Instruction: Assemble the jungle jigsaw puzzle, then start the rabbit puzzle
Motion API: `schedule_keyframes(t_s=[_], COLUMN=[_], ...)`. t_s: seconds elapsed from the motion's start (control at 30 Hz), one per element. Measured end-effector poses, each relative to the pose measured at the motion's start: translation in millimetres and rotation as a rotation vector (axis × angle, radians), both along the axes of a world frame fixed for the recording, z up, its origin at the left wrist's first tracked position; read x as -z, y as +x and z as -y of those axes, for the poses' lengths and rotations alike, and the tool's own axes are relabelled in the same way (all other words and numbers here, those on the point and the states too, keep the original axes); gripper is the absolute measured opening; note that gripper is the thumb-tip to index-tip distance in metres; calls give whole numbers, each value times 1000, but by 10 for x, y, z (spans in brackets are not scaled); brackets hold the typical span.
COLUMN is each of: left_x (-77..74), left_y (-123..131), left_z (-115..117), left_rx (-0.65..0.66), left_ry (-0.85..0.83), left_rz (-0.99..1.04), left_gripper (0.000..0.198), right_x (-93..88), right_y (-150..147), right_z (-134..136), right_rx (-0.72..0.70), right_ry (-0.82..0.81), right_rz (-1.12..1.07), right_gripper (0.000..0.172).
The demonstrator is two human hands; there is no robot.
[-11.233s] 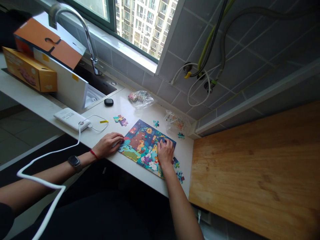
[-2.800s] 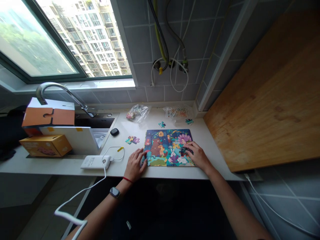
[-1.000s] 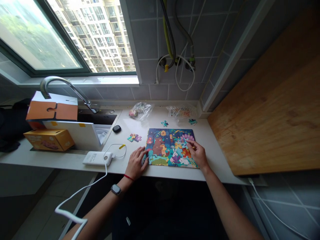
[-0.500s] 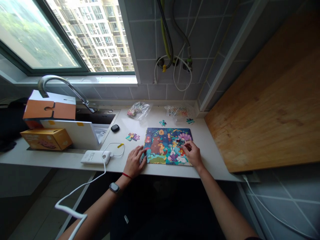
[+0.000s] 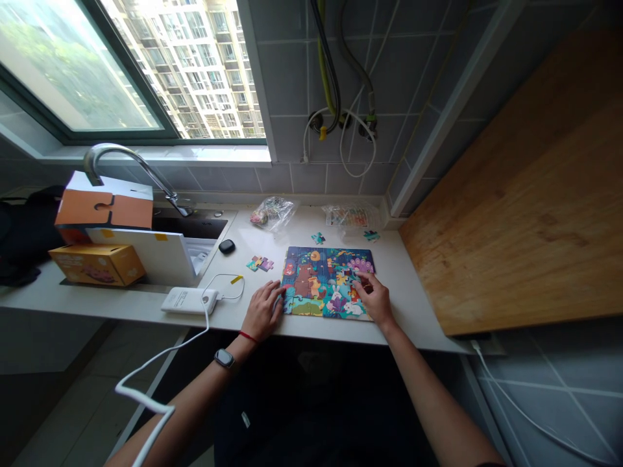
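Note:
A colourful jigsaw puzzle (image 5: 317,279) with cartoon animals lies flat on the white counter (image 5: 399,279). My left hand (image 5: 263,311) rests flat at its left edge, fingers stretched out and touching the bottom left corner. On the puzzle's right part lies my right hand (image 5: 372,297), its fingers bent down onto the pieces; whether a piece is under them is hidden. Loose pieces (image 5: 260,264) lie left of the puzzle, and two single ones (image 5: 318,238) sit behind it.
Two clear bags (image 5: 273,213) of pieces lie by the tiled wall. A white power bank (image 5: 189,301) with a cable, a black case (image 5: 226,246), boxes (image 5: 97,263) and a sink with tap (image 5: 131,170) stand left. A wooden board (image 5: 516,220) borders the right.
My right hand has shifted slightly across the puzzle's right part, fingers pressing down. My left hand has stayed at the left edge. The view has moved a little.

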State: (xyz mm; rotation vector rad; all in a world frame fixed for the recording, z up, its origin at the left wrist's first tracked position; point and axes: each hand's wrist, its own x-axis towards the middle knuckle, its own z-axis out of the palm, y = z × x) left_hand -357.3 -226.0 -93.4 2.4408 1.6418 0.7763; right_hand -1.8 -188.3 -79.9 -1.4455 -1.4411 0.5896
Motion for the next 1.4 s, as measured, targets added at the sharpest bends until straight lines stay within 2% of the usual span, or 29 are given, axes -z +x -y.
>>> schedule_keyframes(t_s=[0.2,0.3,0.4,0.5,0.7,0.8,0.93,1.0,1.13,1.4], left_x=[5,5,17,25,-8,-30,-51,-57,-56,-58], left_y=[-8,-12,-21,-24,-4,4,9,11,15,19], left_z=[0,-7,-15,-15,2,8,15,20,26,34], left_rx=[6,-1,-11,-7,-14,-9,-8,-8,-10,-12], left_ry=[2,-8,-24,-30,-23,-21,-16,-15,-18,-15], left_rz=[11,30,58,85,96,103,111,112,123,131], left_gripper=[39,37,34,34,32,31,31,31,33,33], right_x=[-123,-195,-213,-189,-184,-206,-239,-265,-312,-292], right_y=[-123,-382,-691,-920,-1081,-1117,-1152,-1167,-1220,-1324], right_z=[133,306,449,495,442,434,369,287,94,-1], right_rx=[-87,-264,-482,-608,-611,-566,-489,-533,-653,-564], right_ry=[63,10,-21,-4,-23,-78,-204,-235,-206,-241], right_rz=[100,120,162,200,195,137,118,170,306,316], right_gripper=[30,29,35,33,22,20,29,29,17,16])
